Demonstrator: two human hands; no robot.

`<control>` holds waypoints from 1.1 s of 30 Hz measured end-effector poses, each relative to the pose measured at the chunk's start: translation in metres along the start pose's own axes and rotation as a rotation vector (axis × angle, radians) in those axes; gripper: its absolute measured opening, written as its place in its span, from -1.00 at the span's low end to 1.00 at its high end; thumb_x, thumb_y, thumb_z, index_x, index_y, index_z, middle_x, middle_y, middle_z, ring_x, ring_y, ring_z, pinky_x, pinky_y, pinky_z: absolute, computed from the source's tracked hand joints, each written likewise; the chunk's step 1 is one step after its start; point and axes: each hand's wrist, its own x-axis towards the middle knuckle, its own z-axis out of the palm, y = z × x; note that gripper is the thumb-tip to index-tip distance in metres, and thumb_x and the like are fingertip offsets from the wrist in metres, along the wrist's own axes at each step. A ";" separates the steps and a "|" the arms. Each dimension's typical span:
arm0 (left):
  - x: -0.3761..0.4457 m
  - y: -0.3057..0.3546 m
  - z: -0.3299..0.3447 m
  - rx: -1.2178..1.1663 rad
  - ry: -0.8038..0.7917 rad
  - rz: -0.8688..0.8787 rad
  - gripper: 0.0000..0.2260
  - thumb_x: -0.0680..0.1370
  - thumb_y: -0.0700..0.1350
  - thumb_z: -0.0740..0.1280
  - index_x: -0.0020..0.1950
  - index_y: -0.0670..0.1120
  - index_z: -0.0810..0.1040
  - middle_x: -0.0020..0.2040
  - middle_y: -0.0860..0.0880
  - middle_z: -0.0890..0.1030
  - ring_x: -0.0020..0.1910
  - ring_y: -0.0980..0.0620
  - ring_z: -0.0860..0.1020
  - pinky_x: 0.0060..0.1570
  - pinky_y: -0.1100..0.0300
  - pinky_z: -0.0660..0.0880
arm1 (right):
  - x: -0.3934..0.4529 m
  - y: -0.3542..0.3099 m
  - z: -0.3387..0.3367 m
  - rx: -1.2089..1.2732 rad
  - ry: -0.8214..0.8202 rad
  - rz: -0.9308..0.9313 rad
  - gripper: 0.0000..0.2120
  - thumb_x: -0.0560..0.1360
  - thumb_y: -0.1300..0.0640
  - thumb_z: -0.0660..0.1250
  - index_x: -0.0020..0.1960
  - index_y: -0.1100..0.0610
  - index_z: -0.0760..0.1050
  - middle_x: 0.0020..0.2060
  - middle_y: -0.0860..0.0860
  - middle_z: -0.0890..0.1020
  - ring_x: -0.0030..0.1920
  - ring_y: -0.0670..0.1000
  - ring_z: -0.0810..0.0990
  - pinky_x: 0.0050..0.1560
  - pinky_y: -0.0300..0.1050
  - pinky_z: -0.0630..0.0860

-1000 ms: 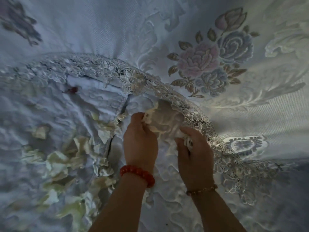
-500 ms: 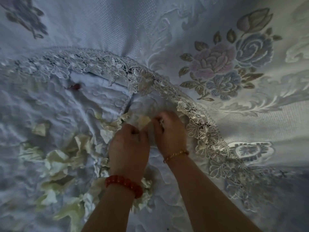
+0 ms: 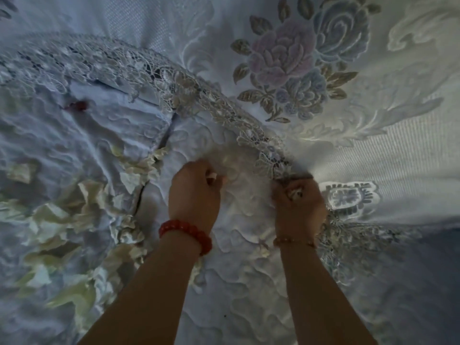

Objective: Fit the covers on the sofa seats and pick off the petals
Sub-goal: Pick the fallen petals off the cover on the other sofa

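Note:
A pale quilted seat cover [image 3: 249, 282] lies over the sofa seat, and a lace-edged cover [image 3: 204, 95] arcs across above it. Several cream petals [image 3: 62, 227] lie scattered on the left seat. My left hand [image 3: 194, 195], with a red bead bracelet, has its fingers curled round pale petals at the middle. My right hand [image 3: 298, 205] is at the lace edge; its curled fingers pinch pale petals, and the lace runs past its knuckles. A single red petal [image 3: 77, 105] lies at the upper left.
The sofa back [image 3: 286, 58] with embroidered pink and blue flowers fills the upper right. A dark gap [image 3: 164, 138] runs between the two seat cushions. A darker blue stretch of fabric [image 3: 435, 270] lies at the lower right.
My hands were close together under the lace. They have drawn apart: the right hand moved right to the lace edge, the left stayed near the middle. The camera moved closer.

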 end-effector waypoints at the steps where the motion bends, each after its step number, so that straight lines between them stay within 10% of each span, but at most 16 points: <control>1: 0.000 0.002 -0.005 -0.100 -0.001 -0.049 -0.67 0.43 -0.08 0.45 -0.37 -0.12 0.33 -0.38 -0.04 0.47 -0.39 0.03 0.42 -0.42 0.27 0.38 | 0.006 0.002 0.000 0.079 0.013 0.087 -0.80 0.30 0.16 0.52 -0.28 0.11 0.48 -0.31 0.04 0.60 -0.28 0.01 0.50 -0.33 -0.28 0.32; 4: -0.010 0.016 -0.037 -0.588 -0.010 -0.258 -0.71 0.42 -0.14 0.47 -0.32 -0.17 0.37 -0.34 -0.16 0.52 -0.30 -0.06 0.58 -0.23 0.04 0.62 | 0.005 -0.006 -0.022 0.442 0.013 0.288 -0.75 0.30 0.21 0.52 -0.34 0.04 0.44 -0.49 -0.09 0.60 -0.45 -0.11 0.57 -0.41 -0.25 0.52; 8: -0.044 0.012 -0.081 -1.025 -0.061 -0.439 -0.81 0.46 -0.23 0.40 -0.21 -0.08 0.39 -0.30 -0.03 0.57 -0.24 0.10 0.63 -0.21 0.28 0.58 | -0.037 -0.020 -0.050 0.561 -0.093 0.221 -0.71 0.36 0.31 0.47 -0.34 0.02 0.42 -0.37 0.02 0.62 -0.42 -0.06 0.64 -0.48 -0.24 0.54; 14: -0.100 -0.020 -0.121 -0.926 -0.013 -0.509 -0.82 0.49 -0.12 0.35 -0.31 0.06 0.51 -0.36 0.07 0.53 -0.36 0.17 0.51 -0.29 0.29 0.47 | -0.108 -0.026 -0.047 0.225 -0.365 -0.085 -0.67 0.24 0.10 0.57 -0.29 -0.05 0.39 -0.41 -0.06 0.53 -0.44 -0.14 0.48 -0.42 -0.43 0.36; 19: -0.134 -0.039 -0.128 -0.930 0.038 -0.581 -0.91 0.50 -0.06 0.33 -0.04 0.00 0.61 -0.32 0.02 0.51 -0.37 0.14 0.45 -0.28 0.24 0.43 | -0.149 -0.017 -0.007 -0.022 -0.756 -0.459 -0.44 0.21 0.11 0.58 0.16 0.09 0.48 -0.06 -0.02 0.45 -0.19 -0.20 0.35 -0.03 -0.52 0.33; 22: -0.150 -0.044 -0.121 -0.799 0.040 -0.562 -0.86 0.46 -0.03 0.38 0.00 0.04 0.62 -0.27 0.02 0.58 -0.35 0.16 0.50 -0.37 0.33 0.48 | -0.152 -0.006 0.005 -0.120 -0.680 -0.602 -0.72 0.22 0.25 0.54 -0.13 0.19 0.52 -0.20 0.11 0.52 -0.22 -0.09 0.35 -0.18 -0.38 0.28; 28: -0.176 -0.053 -0.105 -0.615 0.057 -0.550 -0.80 0.44 -0.04 0.42 0.05 0.07 0.59 -0.35 0.12 0.56 -0.45 0.25 0.46 -0.41 0.41 0.47 | -0.140 -0.008 -0.038 0.112 -0.540 -0.129 -0.75 0.36 0.25 0.40 -0.31 0.00 0.37 -0.40 0.01 0.51 -0.39 -0.04 0.49 -0.35 -0.29 0.40; 33: -0.194 -0.051 -0.087 -0.553 0.022 -0.529 -0.80 0.45 -0.03 0.41 0.07 0.04 0.59 -0.46 0.13 0.52 -0.48 0.21 0.44 -0.35 0.21 0.50 | -0.115 0.010 -0.072 0.335 -0.393 0.225 -0.70 0.41 0.44 0.22 -0.01 0.09 0.49 -0.44 -0.01 0.47 -0.64 -0.15 0.34 -0.61 -0.32 0.33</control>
